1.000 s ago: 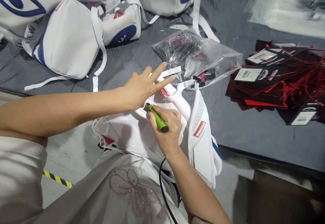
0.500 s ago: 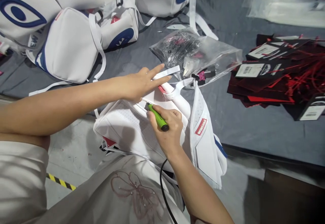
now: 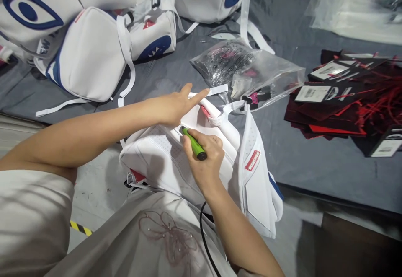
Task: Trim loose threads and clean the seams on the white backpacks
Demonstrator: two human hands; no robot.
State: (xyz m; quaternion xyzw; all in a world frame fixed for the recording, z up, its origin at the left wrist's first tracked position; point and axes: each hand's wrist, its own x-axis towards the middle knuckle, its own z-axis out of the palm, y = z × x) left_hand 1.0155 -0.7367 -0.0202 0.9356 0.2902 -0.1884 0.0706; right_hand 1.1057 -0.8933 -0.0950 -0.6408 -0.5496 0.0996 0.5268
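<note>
A white bag (image 3: 216, 136) with straps and a red label rests against my lap at the table edge. My left hand (image 3: 176, 105) lies across its upper part with thumb and forefinger stretched apart; the other fingertips are partly hidden. Pinched in my right hand (image 3: 207, 155) is a green pen-shaped tool (image 3: 194, 143) with a black end. Its dark tip meets the bag's white fabric just below my left hand; what is right at the tip is too small to make out. A white strap (image 3: 218, 89) sticks out beyond my left fingers.
Several white bags with blue patches (image 3: 91, 55) stand at the upper left. Behind my hands lies a clear plastic bag (image 3: 270, 67) with small parts. Dark tags with red cords (image 3: 336, 109) are piled at the right. A black cable (image 3: 204, 237) hangs by my right forearm.
The view has shifted slightly, so the table things appear farther right. My left hand's fingers sit closer together and slightly farther back. The green tool stays near the same spot on the bag.
</note>
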